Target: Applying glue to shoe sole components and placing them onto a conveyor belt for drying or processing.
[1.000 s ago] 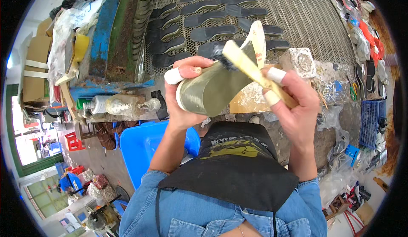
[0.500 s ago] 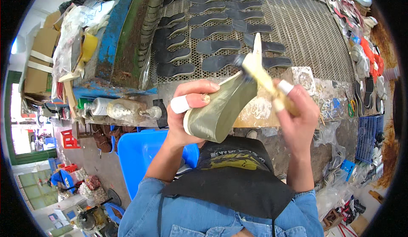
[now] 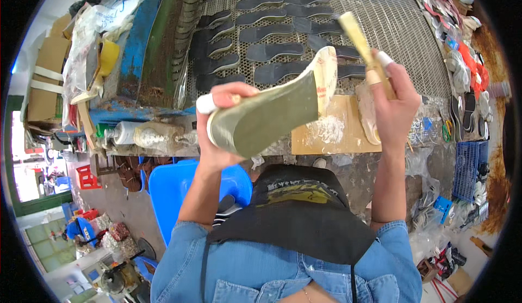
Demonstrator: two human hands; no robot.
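In my left hand [image 3: 212,159] is an olive-green wedge shoe sole [image 3: 266,118], gripped at its thick rounded heel end. Its narrow end points away to the right and curves up, showing a pale inner side with red print. My right hand [image 3: 399,107] holds a brush [image 3: 356,36] by its pale yellow handle, fingers closed around it. The brush is raised, apart from the sole; its bristle end is blurred. White tape wraps fingers on both hands. Beside the right wrist, a pale curved piece [image 3: 368,118] lies on the bench.
Rows of black insoles [image 3: 274,53] lie on a metal mesh bed [image 3: 391,31] beyond my hands. A board with white smears [image 3: 304,140] is on the bench. Glue-stained bottles [image 3: 155,135] stand at left, above a blue tub [image 3: 174,194]. Green-handled scissors [image 3: 447,130] and a blue crate [image 3: 470,172] are at right.
The brush has come off the sole and moved up and to the right. The sole has shifted left and turned, so its broad green face and pale narrow end now show.
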